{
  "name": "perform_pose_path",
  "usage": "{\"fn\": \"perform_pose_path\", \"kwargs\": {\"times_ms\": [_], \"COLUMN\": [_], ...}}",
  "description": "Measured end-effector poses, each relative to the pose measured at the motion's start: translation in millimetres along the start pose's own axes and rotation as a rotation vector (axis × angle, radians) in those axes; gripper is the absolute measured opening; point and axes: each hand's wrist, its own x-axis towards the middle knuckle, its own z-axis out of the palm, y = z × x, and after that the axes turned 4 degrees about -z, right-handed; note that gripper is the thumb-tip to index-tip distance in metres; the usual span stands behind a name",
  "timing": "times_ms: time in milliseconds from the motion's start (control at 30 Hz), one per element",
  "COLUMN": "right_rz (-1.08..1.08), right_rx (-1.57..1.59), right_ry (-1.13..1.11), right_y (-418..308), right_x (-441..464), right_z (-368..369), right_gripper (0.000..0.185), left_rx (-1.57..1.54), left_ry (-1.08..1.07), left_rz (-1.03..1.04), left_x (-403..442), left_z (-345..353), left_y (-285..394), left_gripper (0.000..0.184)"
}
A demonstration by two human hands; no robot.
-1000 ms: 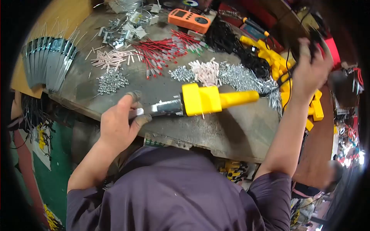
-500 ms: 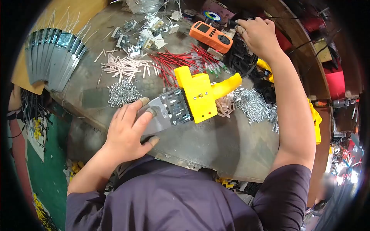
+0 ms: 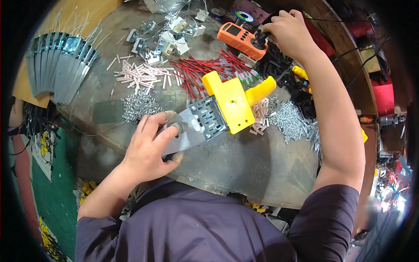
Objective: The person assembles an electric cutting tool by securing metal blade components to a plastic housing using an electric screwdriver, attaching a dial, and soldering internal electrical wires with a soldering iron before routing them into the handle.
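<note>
Yellow-handled tool (image 3: 224,109) sits in left hand (image 3: 146,150), plug (image 3: 261,40) in right hand (image 3: 289,32).

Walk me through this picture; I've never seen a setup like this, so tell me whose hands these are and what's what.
There is no machine arm here: these are a person's own two hands, seen from a camera worn on the head, looking forward and down. The left hand holds the flat grey blade of a tool with a yellow handle. The right hand reaches across to an orange device with a small screen, fingers on a black piece there; whether that is plugged in, I can't tell. On the grey table lie red wires, pale little sticks and heaps of small metal parts. More grey blades stand fanned out at the picture's left.
</note>
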Motion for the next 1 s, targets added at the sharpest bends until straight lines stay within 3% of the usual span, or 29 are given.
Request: {"fn": "perform_pose_path", "kwargs": {"times_ms": [167, 233, 267, 367, 433, 567, 600, 633, 700, 767, 800, 867, 900, 1000], "right_rz": [-0.135, -0.135, -0.14, -0.122, -0.115, -0.089, 0.03, 0.036, 0.259, 0.499, 0.483, 0.496, 0.507, 0.482], "right_rx": [-0.018, -0.063, 0.032, -0.088, -0.061, 0.031, 0.164, 0.394, 0.685, 0.813, 0.828, 0.639, 0.699, 0.527], "right_ry": [0.025, -0.198, -0.192, -0.181, -0.191, -0.152, -0.09, 0.027, 0.084, -0.113, -0.122, -0.14, -0.217, -0.004], "right_y": [3.5, -0.2, 0.5, -8.0, -8.8, -4.6, -2.4, 6.4, 15.2, 21.9, 39.7, 17.8, 4.1, -32.5], "right_x": [8.6, 17.8, 20.4, 27.4, 29.3, 4.6, -3.0, -20.2, -57.9, -97.7, -136.9, -180.0, -193.1, -212.8], "right_z": [-3.1, -15.0, -10.6, 8.9, 8.6, -18.4, -30.7, -47.9, -72.9, -79.8, -31.3, 1.3, 9.6, 48.3], "right_gripper": [0.019, 0.009, 0.008, 0.012, 0.013, 0.019, 0.027, 0.027, 0.024, 0.024, 0.016, 0.02, 0.021, 0.019], "left_rx": [-0.064, -0.098, -0.106, -0.065, -0.016, -0.026, -0.046, -0.062, 0.015, 0.008, 0.012, 0.021, 0.032, 0.04], "left_ry": [0.013, 0.004, -0.018, -0.001, -0.022, -0.019, -0.018, -0.025, -0.019, -0.014, -0.022, -0.031, -0.029, -0.015], "left_rz": [-0.012, -0.048, -0.046, -0.012, -0.012, -0.053, -0.062, -0.05, -0.06, -0.055, -0.045, -0.031, -0.027, -0.009], "left_x": [-4.3, -4.1, -5.7, -5.4, -5.5, -6.0, -6.7, -7.1, -7.1, -7.2, -7.3, -6.5, -5.7, -5.2], "left_z": [7.1, 9.1, 10.3, 10.6, 9.1, 11.1, 12.5, 12.9, 12.2, 12.6, 12.5, 12.8, 12.8, 12.7], "left_y": [-0.7, -0.7, -0.5, -3.2, -3.3, -0.7, -0.9, -0.7, -0.2, -0.1, -1.1, 0.2, 1.4, 4.2], "left_gripper": [0.058, 0.054, 0.054, 0.053, 0.06, 0.056, 0.057, 0.057, 0.058, 0.058, 0.057, 0.055, 0.057, 0.058]}}
